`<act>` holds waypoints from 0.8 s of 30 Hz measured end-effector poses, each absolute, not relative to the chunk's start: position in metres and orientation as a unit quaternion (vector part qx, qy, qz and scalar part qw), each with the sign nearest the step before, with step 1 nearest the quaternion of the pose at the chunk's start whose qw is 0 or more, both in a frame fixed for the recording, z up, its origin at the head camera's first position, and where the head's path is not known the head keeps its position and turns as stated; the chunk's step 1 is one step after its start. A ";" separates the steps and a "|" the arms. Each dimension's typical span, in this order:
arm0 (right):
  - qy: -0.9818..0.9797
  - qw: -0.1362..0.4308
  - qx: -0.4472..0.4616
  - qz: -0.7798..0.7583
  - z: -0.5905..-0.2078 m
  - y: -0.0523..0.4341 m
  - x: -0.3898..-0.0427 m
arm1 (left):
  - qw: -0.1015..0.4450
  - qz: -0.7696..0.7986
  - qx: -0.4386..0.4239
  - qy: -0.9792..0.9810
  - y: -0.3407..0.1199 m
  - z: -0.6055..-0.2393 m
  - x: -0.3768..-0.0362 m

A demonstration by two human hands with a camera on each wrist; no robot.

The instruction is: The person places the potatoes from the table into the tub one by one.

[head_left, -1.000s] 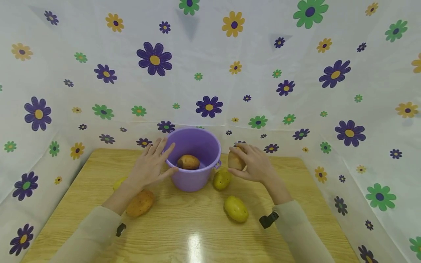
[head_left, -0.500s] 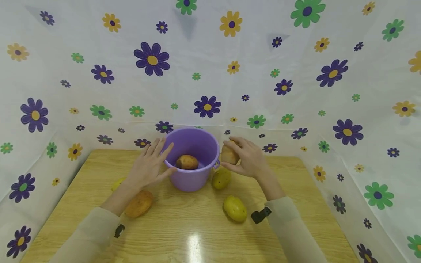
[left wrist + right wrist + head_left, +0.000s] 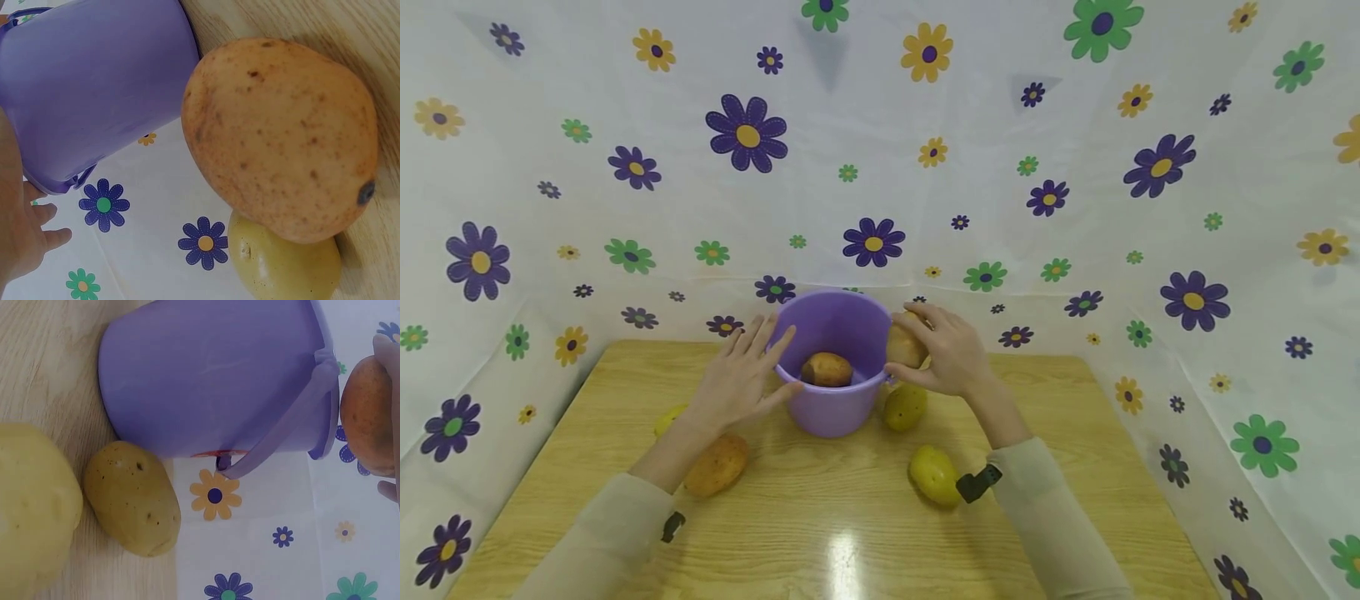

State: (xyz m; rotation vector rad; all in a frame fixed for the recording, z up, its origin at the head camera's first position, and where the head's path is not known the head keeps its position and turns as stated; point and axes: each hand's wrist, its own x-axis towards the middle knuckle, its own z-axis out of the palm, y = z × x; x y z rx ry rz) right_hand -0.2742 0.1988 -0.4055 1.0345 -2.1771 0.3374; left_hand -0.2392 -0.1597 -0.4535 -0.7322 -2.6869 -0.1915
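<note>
Held potato (image 3: pixel 904 346) at bucket rim (image 3: pixel 880 312)

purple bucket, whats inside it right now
One brown potato lies on the bottom of the purple bucket. The near wall hides part of the floor, so anything else down there cannot be seen.

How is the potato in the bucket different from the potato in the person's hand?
The potato in the bucket lies loose on the bottom of the purple bucket, untouched; the held potato is up in the air at the bucket's rim, gripped by the right hand. The potato in the bucket shows whole, while the held potato is partly hidden by fingers. Both are brownish-orange, oval, and look about the same size.
</note>
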 end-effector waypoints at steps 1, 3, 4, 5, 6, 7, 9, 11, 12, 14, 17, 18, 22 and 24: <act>-0.839 0.346 0.399 0.129 -0.405 0.197 -0.274 | 0.174 -0.065 -0.258 -0.948 -0.160 -0.454 -0.239; -0.841 0.343 0.399 0.128 -0.404 0.195 -0.274 | 0.174 -0.064 -0.259 -0.948 -0.159 -0.454 -0.239; -0.842 0.341 0.398 0.127 -0.403 0.194 -0.274 | 0.175 -0.066 -0.259 -0.948 -0.159 -0.454 -0.239; -0.843 0.340 0.399 0.125 -0.403 0.193 -0.274 | 0.176 -0.066 -0.259 -0.947 -0.159 -0.454 -0.239; -0.843 0.340 0.399 0.122 -0.402 0.192 -0.274 | 0.178 -0.068 -0.259 -0.947 -0.159 -0.454 -0.239; -0.843 0.339 0.400 0.120 -0.401 0.191 -0.274 | 0.178 -0.069 -0.259 -0.947 -0.159 -0.454 -0.239; -0.842 0.338 0.404 0.115 -0.400 0.189 -0.275 | 0.177 -0.072 -0.257 -0.947 -0.159 -0.454 -0.239; -0.841 0.340 0.406 0.109 -0.398 0.186 -0.275 | 0.173 -0.074 -0.256 -0.948 -0.159 -0.455 -0.239; -0.841 0.340 0.408 0.106 -0.398 0.185 -0.276 | 0.170 -0.075 -0.255 -0.949 -0.159 -0.455 -0.239; -0.840 0.339 0.412 0.103 -0.396 0.182 -0.276 | 0.168 -0.075 -0.254 -0.950 -0.159 -0.455 -0.239; -0.837 0.333 0.422 0.105 -0.395 0.177 -0.277 | 0.163 -0.073 -0.254 -0.951 -0.159 -0.454 -0.238; -0.837 0.329 0.424 0.105 -0.394 0.176 -0.277 | 0.162 -0.072 -0.254 -0.951 -0.159 -0.454 -0.238; -0.841 0.314 0.428 0.107 -0.394 0.170 -0.277 | 0.155 -0.071 -0.252 -0.953 -0.158 -0.453 -0.238; -0.843 0.309 0.428 0.105 -0.394 0.167 -0.277 | 0.154 -0.071 -0.251 -0.953 -0.158 -0.452 -0.238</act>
